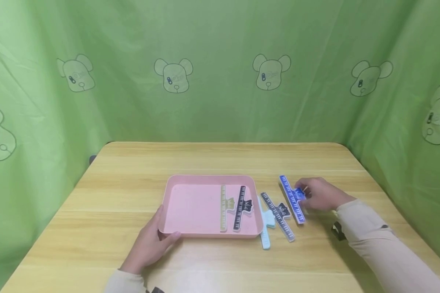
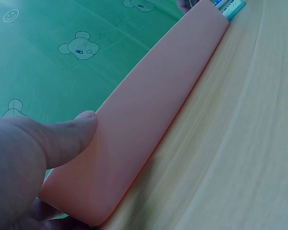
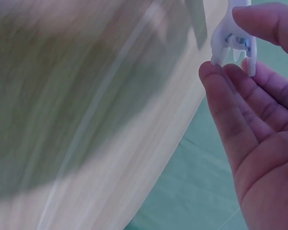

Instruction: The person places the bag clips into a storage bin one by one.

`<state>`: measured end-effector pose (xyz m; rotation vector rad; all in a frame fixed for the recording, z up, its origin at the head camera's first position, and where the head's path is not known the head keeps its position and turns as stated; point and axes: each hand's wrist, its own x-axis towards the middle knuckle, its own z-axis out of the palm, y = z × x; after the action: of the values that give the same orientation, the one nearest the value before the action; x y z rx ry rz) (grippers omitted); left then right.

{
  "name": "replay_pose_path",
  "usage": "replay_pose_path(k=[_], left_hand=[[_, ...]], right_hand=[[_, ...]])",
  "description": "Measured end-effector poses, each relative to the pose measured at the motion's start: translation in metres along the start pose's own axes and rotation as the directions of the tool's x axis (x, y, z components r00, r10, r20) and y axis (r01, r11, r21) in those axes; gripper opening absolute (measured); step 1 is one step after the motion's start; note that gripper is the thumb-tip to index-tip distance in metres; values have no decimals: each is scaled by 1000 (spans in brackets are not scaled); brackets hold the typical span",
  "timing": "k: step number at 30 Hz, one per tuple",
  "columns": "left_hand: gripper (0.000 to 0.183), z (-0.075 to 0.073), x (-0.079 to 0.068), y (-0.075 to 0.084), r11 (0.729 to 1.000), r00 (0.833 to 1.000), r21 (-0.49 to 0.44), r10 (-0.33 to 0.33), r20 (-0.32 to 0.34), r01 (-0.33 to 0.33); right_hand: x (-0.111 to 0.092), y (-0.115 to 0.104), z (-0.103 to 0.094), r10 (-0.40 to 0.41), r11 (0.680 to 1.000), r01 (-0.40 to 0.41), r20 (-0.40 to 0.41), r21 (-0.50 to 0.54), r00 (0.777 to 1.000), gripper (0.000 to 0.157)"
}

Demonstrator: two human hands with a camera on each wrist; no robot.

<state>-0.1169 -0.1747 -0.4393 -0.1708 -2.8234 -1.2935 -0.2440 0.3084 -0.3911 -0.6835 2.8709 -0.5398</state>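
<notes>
My left hand (image 1: 148,243) grips the near left corner of a pink tray (image 1: 205,235); in the left wrist view its thumb (image 2: 69,139) lies against the tray's outer wall (image 2: 144,100). Over to the right, my right hand (image 1: 320,194) pinches a blue piano-key clip (image 1: 292,199) by its handle end. Seen edge-on in the right wrist view, that clip (image 3: 233,40) looks whitish between thumb and fingertips. Inside the tray, toward its right side, lie a yellow-green clip (image 1: 223,207) and a black clip (image 1: 239,207).
Between the tray and my right hand, another black clip (image 1: 278,215) and a light-turquoise clip (image 1: 265,232) lie on the wooden table (image 1: 95,228). The turquoise one sits right against the tray's right side. Green curtains (image 1: 220,114) with bear-head prints surround the table.
</notes>
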Motion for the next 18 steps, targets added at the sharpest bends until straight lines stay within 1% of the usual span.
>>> replay_pose_path(k=[11, 18], left_hand=[[96, 0, 1, -1, 1000, 1000, 0, 7, 0, -7], [96, 0, 1, -1, 1000, 1000, -3, 3, -1, -3]], right_hand=[[3, -7, -3, 17, 1000, -17, -14, 17, 1000, 43], [4, -13, -5, 29, 1000, -29, -20, 12, 999, 48]])
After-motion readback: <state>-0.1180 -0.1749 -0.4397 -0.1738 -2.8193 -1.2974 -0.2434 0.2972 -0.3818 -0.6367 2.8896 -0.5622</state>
